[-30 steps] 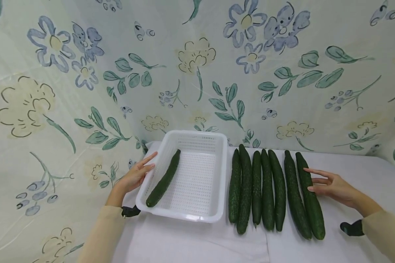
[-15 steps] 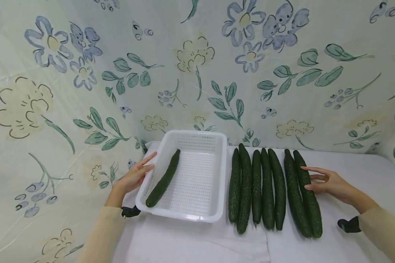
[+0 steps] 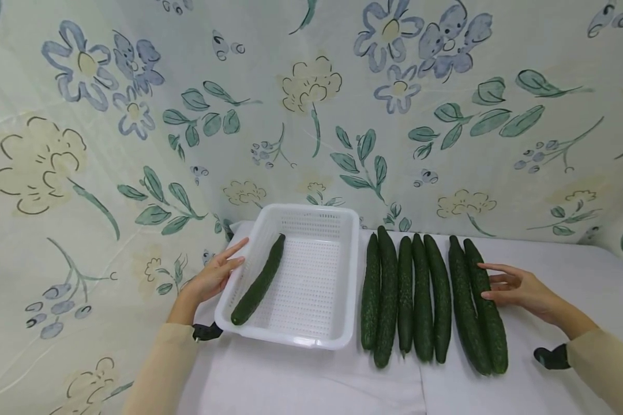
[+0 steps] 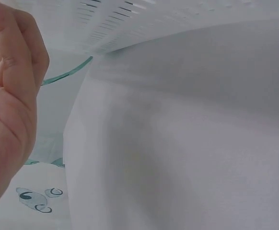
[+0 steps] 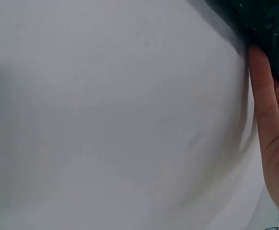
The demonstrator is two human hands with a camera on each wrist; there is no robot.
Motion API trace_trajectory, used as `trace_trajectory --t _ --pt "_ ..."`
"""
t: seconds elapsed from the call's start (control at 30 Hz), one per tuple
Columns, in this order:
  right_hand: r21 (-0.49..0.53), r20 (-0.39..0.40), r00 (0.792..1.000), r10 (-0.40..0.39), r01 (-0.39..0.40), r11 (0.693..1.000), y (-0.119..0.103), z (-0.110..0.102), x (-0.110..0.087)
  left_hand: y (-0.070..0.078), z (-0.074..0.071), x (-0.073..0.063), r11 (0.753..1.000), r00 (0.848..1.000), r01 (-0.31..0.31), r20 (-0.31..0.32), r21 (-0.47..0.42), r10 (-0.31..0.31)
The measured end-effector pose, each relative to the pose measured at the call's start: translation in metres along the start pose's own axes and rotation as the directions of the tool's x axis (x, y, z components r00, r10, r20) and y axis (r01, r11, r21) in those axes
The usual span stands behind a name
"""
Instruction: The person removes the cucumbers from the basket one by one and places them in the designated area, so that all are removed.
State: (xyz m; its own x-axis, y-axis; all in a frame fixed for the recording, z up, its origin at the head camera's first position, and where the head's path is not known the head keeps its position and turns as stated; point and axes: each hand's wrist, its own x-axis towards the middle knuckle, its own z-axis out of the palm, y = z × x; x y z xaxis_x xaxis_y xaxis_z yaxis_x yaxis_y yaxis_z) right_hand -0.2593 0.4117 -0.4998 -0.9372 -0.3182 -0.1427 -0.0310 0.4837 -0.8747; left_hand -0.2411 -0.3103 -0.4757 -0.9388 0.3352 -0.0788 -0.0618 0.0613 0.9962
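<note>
My left hand holds the left side of a white perforated plastic basket, thumb at the rim and index finger stretched along the outside. The left wrist view catches the basket's perforated underside overhead and the hand's bent fingers beside it. One cucumber lies slanted along the basket's left wall. My right hand touches the rightmost cucumber of a row, fingers fairly straight, fingertips on its upper right side. That cucumber lies against its left neighbour. In the right wrist view the thumb meets the dark green skin.
Several more cucumbers lie side by side between the basket and the right pair, a small gap before that pair. White cloth covers the table. A floral curtain hangs behind and to the left.
My right hand has shifted slightly left, and the rightmost cucumber has moved with it, closer to its neighbour. The left hand and basket stay in place.
</note>
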Motion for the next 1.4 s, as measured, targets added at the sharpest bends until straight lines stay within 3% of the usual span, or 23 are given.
trace_trajectory --t 0.3,0.57,0.8,1.4 --pt "-0.054 -0.036 0.999 -0.010 0.008 0.999 -0.006 0.000 -0.002 -0.001 -0.002 0.003 1.000 1.000 -0.010 -0.007 0.010 0.010" --pt "-0.032 -0.076 0.997 -0.011 0.009 0.999 -0.015 -0.004 0.001 -0.001 0.000 0.003 1.000 0.999 0.020 -0.026 -0.002 -0.020" --pt "-0.060 -0.157 0.985 -0.077 0.068 0.996 -0.045 -0.005 0.011 -0.001 0.000 0.000 1.000 1.000 0.012 -0.027 -0.007 -0.012" --pt "0.098 -0.061 0.974 -0.218 0.223 0.970 -0.125 0.047 0.043 0.000 0.002 0.001 0.999 1.000 0.016 -0.004 -0.045 -0.017"
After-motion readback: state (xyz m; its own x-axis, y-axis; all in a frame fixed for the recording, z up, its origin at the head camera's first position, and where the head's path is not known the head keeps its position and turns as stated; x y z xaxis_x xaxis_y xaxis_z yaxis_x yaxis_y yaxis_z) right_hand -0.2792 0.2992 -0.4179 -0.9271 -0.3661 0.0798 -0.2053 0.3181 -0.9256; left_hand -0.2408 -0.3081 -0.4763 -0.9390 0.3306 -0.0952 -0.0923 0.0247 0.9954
